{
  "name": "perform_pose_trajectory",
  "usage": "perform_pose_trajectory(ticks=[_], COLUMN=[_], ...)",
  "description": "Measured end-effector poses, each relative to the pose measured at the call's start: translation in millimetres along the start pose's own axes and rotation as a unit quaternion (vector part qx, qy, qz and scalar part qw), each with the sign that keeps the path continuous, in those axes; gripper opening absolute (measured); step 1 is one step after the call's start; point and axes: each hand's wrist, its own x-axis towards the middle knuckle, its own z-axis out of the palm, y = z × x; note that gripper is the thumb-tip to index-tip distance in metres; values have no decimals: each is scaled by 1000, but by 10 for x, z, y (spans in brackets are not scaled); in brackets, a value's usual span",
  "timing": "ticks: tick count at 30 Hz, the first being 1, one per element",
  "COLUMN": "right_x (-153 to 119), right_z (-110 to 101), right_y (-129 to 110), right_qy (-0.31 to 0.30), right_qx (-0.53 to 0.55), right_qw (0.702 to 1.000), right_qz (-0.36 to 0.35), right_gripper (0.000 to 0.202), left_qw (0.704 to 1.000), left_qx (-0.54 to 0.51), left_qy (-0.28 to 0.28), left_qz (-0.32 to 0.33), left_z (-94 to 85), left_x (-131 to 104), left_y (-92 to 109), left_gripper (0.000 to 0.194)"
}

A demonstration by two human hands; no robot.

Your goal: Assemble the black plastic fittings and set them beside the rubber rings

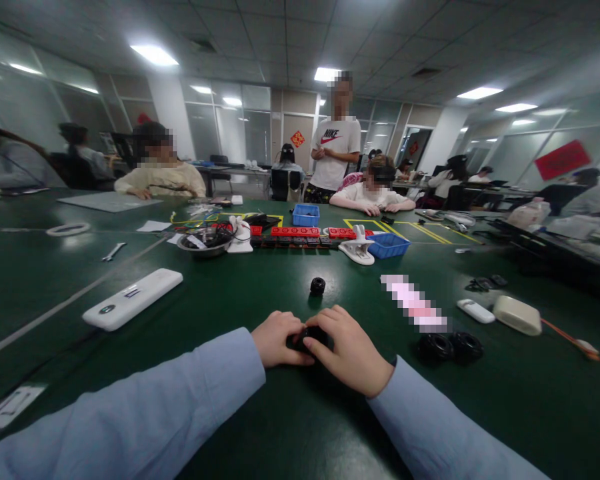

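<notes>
Both my hands meet low in the middle of the view, around a dark round object (317,338) resting at the green table (220,413). My left hand (279,339) has its fingers closed on the object's left side. From the right, my right hand (349,348) grips it with thumb and curled fingers, which cover much of it. Just beyond my hands stands a small black ribbed part (317,287), touched by neither hand. Two black rings (435,347) lie side by side to the right of my right forearm.
A long white case (133,299) lies at the left. Farther back are a metal bowl (205,241), red strips (295,232), a white clamp (358,247) and blue bins (389,245). A beige case (517,315) sits at the right. People are across the table.
</notes>
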Motion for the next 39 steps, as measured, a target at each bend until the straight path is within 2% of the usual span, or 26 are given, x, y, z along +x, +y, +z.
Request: perform_pose_trajectory(ticks=[15, 27, 35, 39], right_x=[-15, -37, -43, -38], right_z=[-37, -49, -11, 19], right_y=[-49, -73, -44, 11], right_qy=[-30, -50, -5, 18], right_qx=[13, 51, 7, -9], right_qw=[995, 987, 989, 993], right_qz=[-99, -143, -147, -119], right_gripper=[18, 17, 40, 41], left_qw=[1000, 1000, 1000, 1000], left_qx=[5, 6, -5, -8], left_qy=[-10, -11, -4, 3], left_qz=[-4, 3, 9, 12], left_z=[-4, -14, -8, -6], left_x=[3, 3, 0, -1], left_y=[-5, 3, -20, -15], left_gripper=[36, 28, 39, 38])
